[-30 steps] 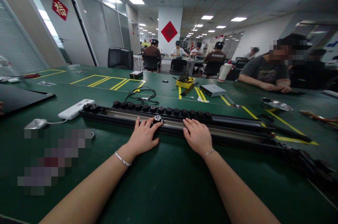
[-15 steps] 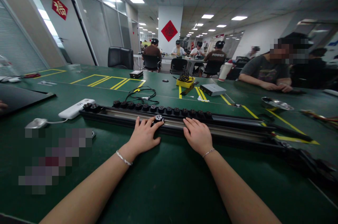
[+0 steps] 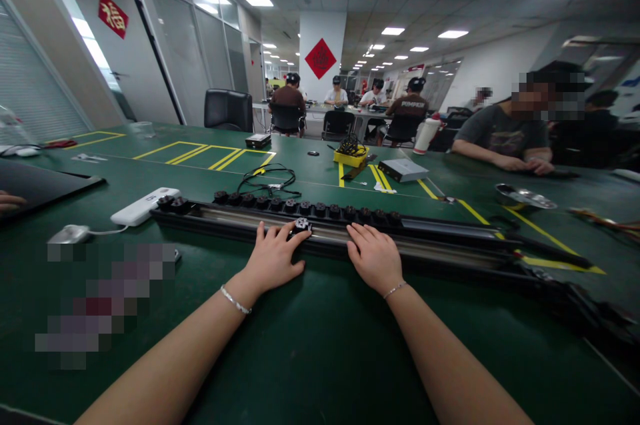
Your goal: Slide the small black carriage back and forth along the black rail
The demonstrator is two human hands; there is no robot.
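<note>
A long black rail [image 3: 430, 253] with a metallic channel lies across the green table in front of me. Several small, dark, round pieces [image 3: 320, 209] line its far side. My left hand [image 3: 273, 257] rests on the near edge, fingers spread. Its index finger touches or lies close beside a small black piece with a silvery top [image 3: 302, 223], seated in the channel. To the right, my right hand [image 3: 376, 257] lies over the same edge with fingers stretched out and nothing held. The undersides of both hands are hidden.
A white power strip [image 3: 144, 207] lies by the rail's left end. Behind it are a coiled black cable [image 3: 267, 179], a yellow tray [image 3: 351, 156], a grey box [image 3: 403, 170] and a metal dish [image 3: 525, 196]. A person [image 3: 505, 135] sits at the right.
Both of my hands and the rail stay practically where they were. At the far left edge, another person's hand shows slightly further into view.
</note>
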